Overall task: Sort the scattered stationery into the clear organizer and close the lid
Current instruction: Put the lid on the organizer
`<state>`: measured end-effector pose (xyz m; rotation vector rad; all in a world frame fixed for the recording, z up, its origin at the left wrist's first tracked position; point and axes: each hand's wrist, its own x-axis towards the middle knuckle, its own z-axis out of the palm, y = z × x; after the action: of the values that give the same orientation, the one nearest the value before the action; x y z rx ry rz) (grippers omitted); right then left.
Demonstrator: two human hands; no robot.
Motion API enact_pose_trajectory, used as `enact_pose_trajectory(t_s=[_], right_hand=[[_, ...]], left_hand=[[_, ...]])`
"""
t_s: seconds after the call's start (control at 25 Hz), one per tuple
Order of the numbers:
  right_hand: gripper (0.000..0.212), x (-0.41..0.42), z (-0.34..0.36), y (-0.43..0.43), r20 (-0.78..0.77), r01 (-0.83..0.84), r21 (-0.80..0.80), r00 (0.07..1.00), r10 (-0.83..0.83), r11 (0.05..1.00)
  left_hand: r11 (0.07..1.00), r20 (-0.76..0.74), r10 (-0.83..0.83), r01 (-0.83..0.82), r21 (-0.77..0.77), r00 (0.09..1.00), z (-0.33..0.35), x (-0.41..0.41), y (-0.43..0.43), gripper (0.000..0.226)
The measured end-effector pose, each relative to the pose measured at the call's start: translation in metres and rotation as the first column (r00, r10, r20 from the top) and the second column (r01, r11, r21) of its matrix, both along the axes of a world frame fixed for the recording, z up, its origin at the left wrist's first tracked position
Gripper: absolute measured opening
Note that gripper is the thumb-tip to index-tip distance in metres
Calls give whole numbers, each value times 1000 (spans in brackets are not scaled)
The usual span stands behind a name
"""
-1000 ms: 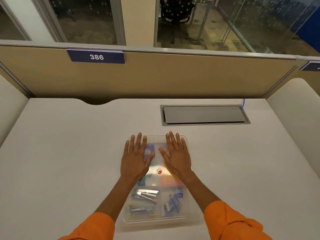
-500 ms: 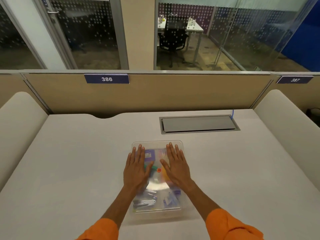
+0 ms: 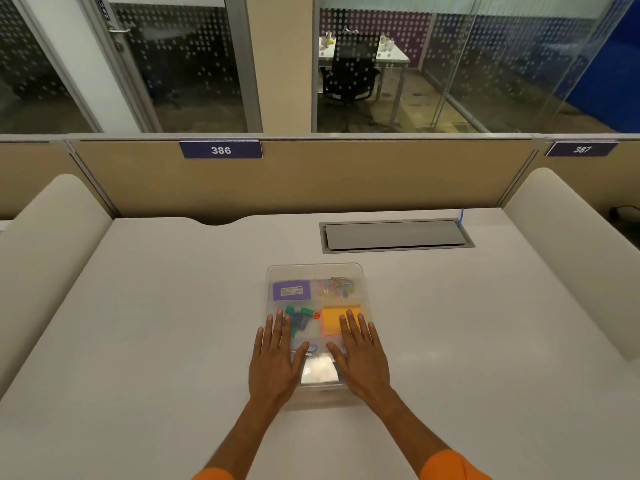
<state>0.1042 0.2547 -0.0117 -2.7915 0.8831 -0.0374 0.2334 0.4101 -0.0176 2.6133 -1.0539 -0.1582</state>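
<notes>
Centre frame, the clear organizer [image 3: 313, 268] sits on the desk [image 3: 173, 306], stationery [image 3: 291, 290] sorted in its compartments; left hand [image 3: 275, 362] and right hand [image 3: 360, 358] lie flat on its lid [image 3: 318, 372], fingers spread; sorting looks done, only the lid's final press left.

The left hand [image 3: 275, 367], the right hand [image 3: 362, 362] and glare hide the near compartments of the clear organizer [image 3: 313, 271]. The label on the purple box [image 3: 291, 290] is too small to read.
</notes>
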Motion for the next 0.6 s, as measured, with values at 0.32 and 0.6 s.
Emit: enact_pose_trajectory(t_s=[0.32, 0.6], right_hand=[[73, 1, -12, -1, 21, 11, -44, 1000, -10, 999], [73, 0, -5, 1, 12, 3, -21, 1000, -3, 1000]], left_hand=[[1000, 31, -2, 2, -5, 1000, -4, 0, -2, 77], [1000, 0, 12, -12, -19, 1000, 0, -1, 0, 76]])
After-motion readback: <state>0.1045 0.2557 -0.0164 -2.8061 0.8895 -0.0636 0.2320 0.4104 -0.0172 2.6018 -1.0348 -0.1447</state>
